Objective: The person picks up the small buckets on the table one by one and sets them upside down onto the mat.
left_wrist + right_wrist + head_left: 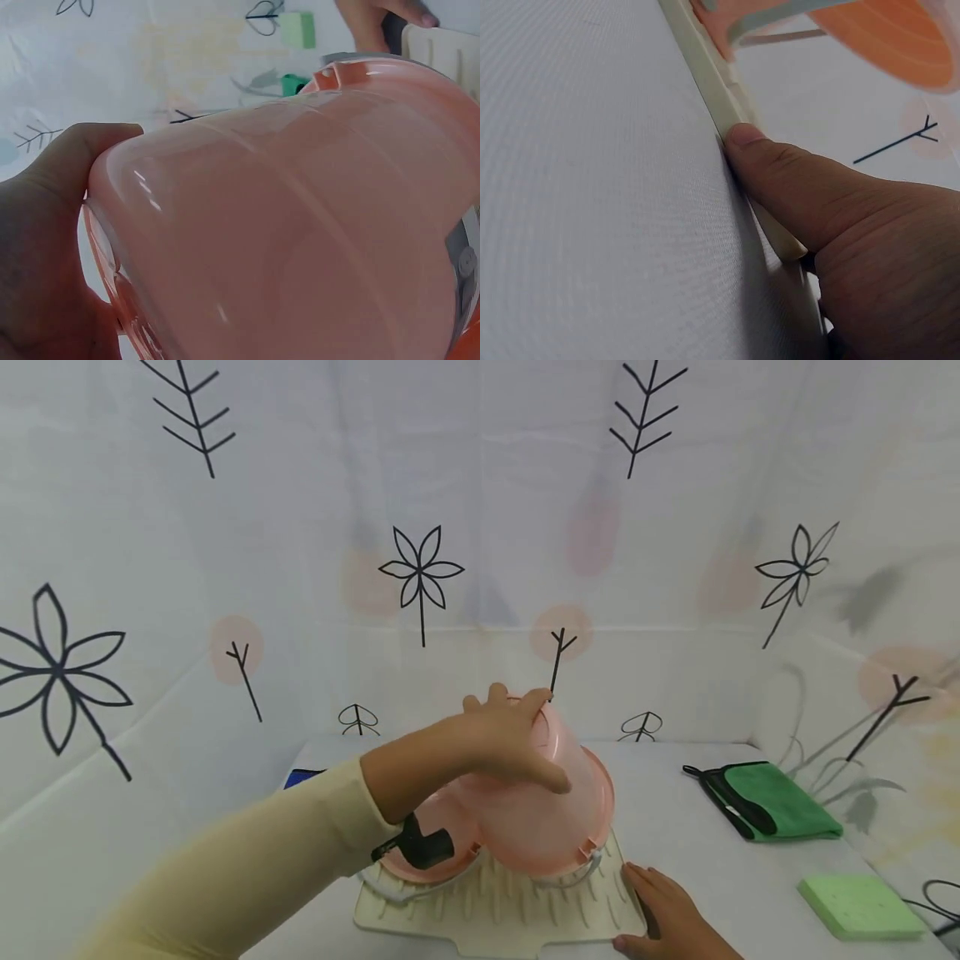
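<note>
My left hand (pixel 506 743) grips the base of a translucent pink bucket (pixel 525 827), which is tipped over with its rim down and its grey handle hanging at the front. In the left wrist view, my thumb and palm wrap the base edge of this bucket (pixel 262 225). A second pink bucket (pixel 453 817) sits beside it on the left, partly hidden by my forearm. Both are over a cream ribbed draining mat (pixel 495 935). My right hand (pixel 671 914) holds the mat's front right corner, with the thumb (pixel 780 169) on its edge.
A folded green cloth (pixel 795 806) with black trim lies at the right, and a light green sponge (pixel 862 906) lies nearer the front. Something blue (pixel 302 777) shows behind my left sleeve. A white patterned sheet (pixel 480 568) hangs behind the white table.
</note>
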`<state>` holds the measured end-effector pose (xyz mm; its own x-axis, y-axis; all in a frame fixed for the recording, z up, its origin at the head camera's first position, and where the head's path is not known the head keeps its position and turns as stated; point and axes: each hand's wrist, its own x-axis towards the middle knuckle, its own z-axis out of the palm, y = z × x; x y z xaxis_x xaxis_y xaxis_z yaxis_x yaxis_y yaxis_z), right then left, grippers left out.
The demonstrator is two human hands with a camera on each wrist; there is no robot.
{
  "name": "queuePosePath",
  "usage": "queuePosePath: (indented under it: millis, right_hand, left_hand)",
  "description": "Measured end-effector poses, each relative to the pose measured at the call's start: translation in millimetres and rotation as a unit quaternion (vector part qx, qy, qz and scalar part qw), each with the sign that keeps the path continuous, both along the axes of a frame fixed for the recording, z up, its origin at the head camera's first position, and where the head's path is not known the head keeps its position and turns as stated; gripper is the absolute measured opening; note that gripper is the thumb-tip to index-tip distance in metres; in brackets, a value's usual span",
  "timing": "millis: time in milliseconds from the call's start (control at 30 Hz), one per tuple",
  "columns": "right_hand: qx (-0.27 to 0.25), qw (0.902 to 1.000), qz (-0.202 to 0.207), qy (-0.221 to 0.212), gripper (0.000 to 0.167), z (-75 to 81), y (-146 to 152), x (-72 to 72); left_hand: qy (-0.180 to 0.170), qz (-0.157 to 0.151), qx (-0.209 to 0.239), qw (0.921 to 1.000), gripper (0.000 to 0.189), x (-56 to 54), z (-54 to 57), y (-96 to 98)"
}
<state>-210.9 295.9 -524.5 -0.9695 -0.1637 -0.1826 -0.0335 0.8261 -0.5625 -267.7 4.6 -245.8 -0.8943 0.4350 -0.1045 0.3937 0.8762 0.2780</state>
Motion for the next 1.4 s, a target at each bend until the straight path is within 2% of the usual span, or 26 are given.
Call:
queuePosePath:
  millis: [133,333,567,733,833,967,1067,1200,1300,1400]
  right_hand:
    - [-0.007,0.9997,0.018,0.017,0.110,-2.1,3,1.9]
    - [0.004,0.9991,0.027,0.031,0.108,-2.9,6,3.7]
    - [0.000,0.9980,0.034,0.053,0.109,-3.0,6,7.0]
    - [0.019,0.9938,0.056,0.094,0.106,-2.9,8,9.6]
    - [0.018,0.9947,0.056,0.085,0.105,-1.0,8,9.3]
    - [0.002,0.9984,0.035,0.044,0.107,1.7,5,7.2]
    - [0.002,0.9973,0.044,0.059,0.107,1.8,5,9.0]
    - [0.007,0.9944,0.061,0.087,0.105,2.2,7,12.1]
    - [0.005,0.9953,0.057,0.078,0.104,2.1,7,10.8]
    - [0.019,0.9934,0.066,0.091,0.103,0.7,7,7.6]
  left_hand:
    - [0.000,0.013,-0.008,0.9999,0.115,-4.2,-15.3,14.2]
    - [0.013,0.056,0.002,0.9983,0.115,-11.5,-34.7,37.0]
    - [0.052,0.103,-0.002,0.9934,0.115,-17.0,-69.5,57.2]
    - [0.091,0.103,-0.019,0.9902,0.114,-11.5,-89.7,71.9]
    - [0.115,0.103,-0.047,0.9869,0.116,-6.5,-96.6,85.4]
    - [0.126,0.110,-0.071,0.9835,0.115,0.0,-102.3,105.6]
    - [0.123,0.110,-0.068,0.9840,0.114,3.8,-107.0,115.7]
    - [0.131,0.100,-0.083,0.9829,0.119,5.8,-109.6,119.4]
    - [0.134,0.101,-0.125,0.9777,0.125,4.9,-109.3,120.2]
    - [0.128,0.116,-0.161,0.9717,0.128,0.9,-107.9,122.0]
